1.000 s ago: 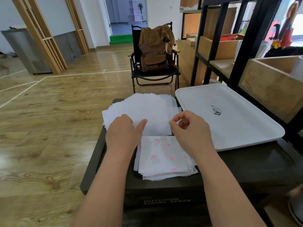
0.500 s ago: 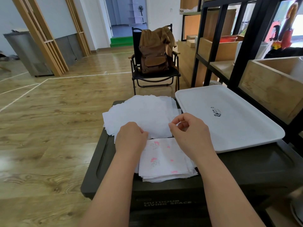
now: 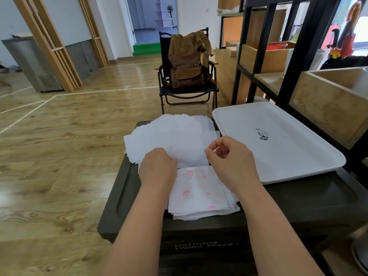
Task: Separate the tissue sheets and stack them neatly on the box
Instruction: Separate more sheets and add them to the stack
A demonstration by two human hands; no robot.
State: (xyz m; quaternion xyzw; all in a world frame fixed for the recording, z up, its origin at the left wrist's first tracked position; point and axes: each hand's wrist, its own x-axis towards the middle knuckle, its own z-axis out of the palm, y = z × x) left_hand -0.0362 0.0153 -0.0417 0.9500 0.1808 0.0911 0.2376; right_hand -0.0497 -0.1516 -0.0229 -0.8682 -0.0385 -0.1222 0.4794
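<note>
On the dark box lid (image 3: 123, 198) lie two piles of tissue. A spread pile of plain white sheets (image 3: 175, 136) covers the far part. A squared stack of white sheets with pink prints (image 3: 201, 192) lies nearer me. My left hand (image 3: 157, 170) sits at the near left edge of the plain pile, fingers curled down onto a sheet. My right hand (image 3: 233, 158) is at the pile's near right corner, thumb and forefinger pinching a thin sheet edge. The fingertips of my left hand are hidden.
A white tray (image 3: 294, 156) lies on the box to the right, beside a black shelf frame (image 3: 258, 48) with wooden crates (image 3: 330, 104). A black folding chair (image 3: 187, 92) with a brown backpack (image 3: 187, 62) stands beyond the box. Wooden floor stretches left.
My left hand has drawn back toward me and curled its fingers on the plain pile's near edge. My right hand has stayed at the near right corner, still pinching.
</note>
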